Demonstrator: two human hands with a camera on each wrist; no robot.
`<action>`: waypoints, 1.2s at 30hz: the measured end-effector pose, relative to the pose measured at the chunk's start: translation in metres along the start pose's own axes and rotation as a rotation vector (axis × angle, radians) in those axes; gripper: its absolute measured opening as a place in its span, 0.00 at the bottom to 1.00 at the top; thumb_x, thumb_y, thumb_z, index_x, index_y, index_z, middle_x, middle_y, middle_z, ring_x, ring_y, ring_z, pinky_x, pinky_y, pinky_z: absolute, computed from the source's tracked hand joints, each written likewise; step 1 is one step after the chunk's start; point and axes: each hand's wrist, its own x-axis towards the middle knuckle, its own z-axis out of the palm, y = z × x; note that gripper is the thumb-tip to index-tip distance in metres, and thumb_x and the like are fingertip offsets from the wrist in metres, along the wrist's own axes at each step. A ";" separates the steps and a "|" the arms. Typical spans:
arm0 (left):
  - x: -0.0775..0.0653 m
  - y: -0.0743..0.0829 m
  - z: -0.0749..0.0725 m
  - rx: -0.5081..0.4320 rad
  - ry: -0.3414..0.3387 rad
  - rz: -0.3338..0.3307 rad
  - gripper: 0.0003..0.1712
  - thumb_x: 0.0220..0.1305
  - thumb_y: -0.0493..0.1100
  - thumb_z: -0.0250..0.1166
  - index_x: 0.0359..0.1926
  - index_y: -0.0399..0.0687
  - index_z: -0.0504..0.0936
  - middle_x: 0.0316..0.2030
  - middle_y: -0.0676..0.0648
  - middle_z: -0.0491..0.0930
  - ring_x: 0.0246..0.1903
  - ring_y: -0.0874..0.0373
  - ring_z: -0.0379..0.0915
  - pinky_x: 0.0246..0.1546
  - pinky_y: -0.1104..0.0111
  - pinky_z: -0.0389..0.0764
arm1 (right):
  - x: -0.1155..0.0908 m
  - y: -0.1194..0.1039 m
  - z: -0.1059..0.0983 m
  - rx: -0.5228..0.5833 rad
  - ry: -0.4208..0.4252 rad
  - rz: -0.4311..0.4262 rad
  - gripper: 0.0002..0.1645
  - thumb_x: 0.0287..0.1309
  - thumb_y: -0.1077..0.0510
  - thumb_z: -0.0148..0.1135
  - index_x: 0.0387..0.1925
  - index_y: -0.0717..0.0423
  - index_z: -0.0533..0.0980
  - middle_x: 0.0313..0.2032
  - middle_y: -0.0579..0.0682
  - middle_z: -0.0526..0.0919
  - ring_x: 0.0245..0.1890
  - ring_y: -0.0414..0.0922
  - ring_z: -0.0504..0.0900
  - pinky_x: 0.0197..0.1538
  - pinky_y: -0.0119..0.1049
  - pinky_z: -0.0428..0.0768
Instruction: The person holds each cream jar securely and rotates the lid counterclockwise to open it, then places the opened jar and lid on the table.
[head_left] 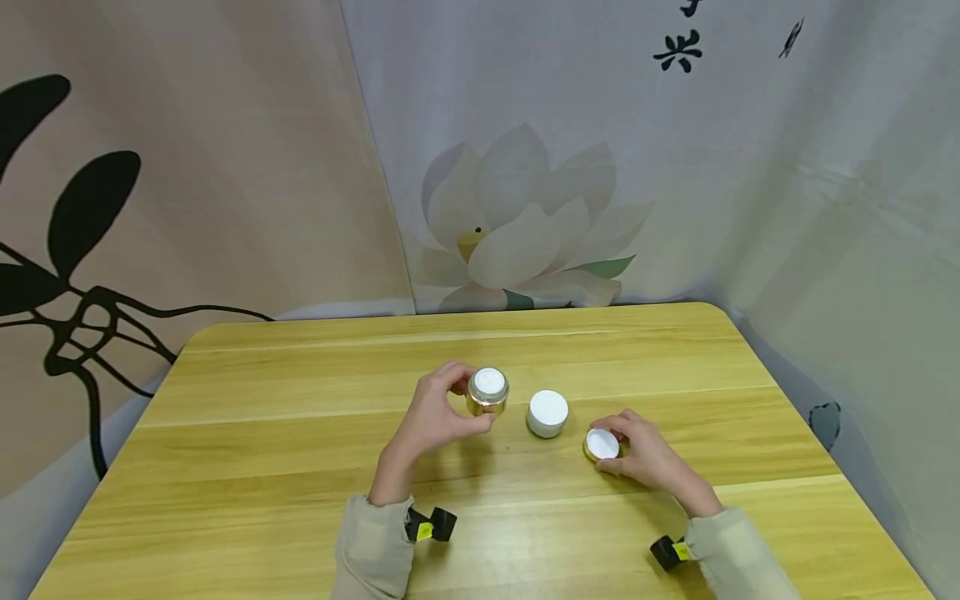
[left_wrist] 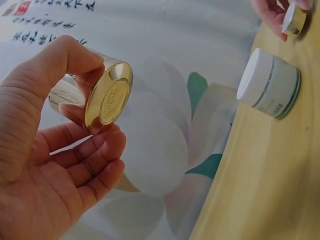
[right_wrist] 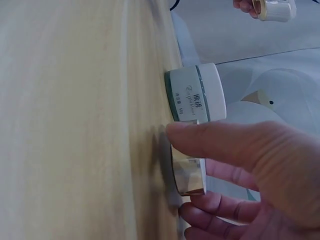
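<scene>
My left hand (head_left: 442,410) grips a gold cosmetic jar (head_left: 487,393) by its sides, raised above the table. A white disc covers the jar's mouth, and in the left wrist view its shiny gold base (left_wrist: 111,97) bears stamped print. My right hand (head_left: 647,450) pinches a gold jar lid (head_left: 602,445) between thumb and fingers. The lid's white inner side faces up, and it is at or just above the tabletop; I cannot tell if it touches. Between the hands stands a second jar (right_wrist: 187,95), pale green with a white lid (head_left: 548,407), upright and untouched.
The wooden table (head_left: 300,467) has a far edge close to a hanging cloth (head_left: 525,225) printed with a flower and dark leaves. Each wrist wears a black strapped device (head_left: 442,524) with a yellow mark.
</scene>
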 end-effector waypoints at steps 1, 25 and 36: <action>0.000 0.000 0.000 0.002 0.001 -0.002 0.20 0.38 0.38 0.71 0.38 0.42 0.79 0.34 0.51 0.77 0.32 0.59 0.71 0.36 0.64 0.77 | 0.000 0.000 0.000 -0.006 -0.003 -0.003 0.29 0.38 0.61 0.76 0.47 0.62 0.78 0.34 0.48 0.73 0.33 0.42 0.71 0.37 0.35 0.72; -0.007 -0.011 -0.004 0.046 -0.014 -0.203 0.23 0.34 0.35 0.74 0.37 0.41 0.78 0.31 0.50 0.76 0.30 0.53 0.69 0.32 0.65 0.71 | -0.001 -0.004 0.000 -0.070 -0.021 -0.033 0.28 0.38 0.60 0.76 0.46 0.59 0.79 0.35 0.48 0.74 0.34 0.43 0.71 0.37 0.37 0.71; -0.013 -0.028 -0.002 0.099 -0.043 -0.262 0.23 0.35 0.34 0.75 0.37 0.39 0.78 0.30 0.49 0.76 0.30 0.47 0.69 0.30 0.67 0.69 | -0.001 -0.005 0.001 -0.078 -0.018 -0.022 0.28 0.37 0.61 0.76 0.45 0.59 0.79 0.34 0.48 0.74 0.34 0.43 0.70 0.37 0.38 0.70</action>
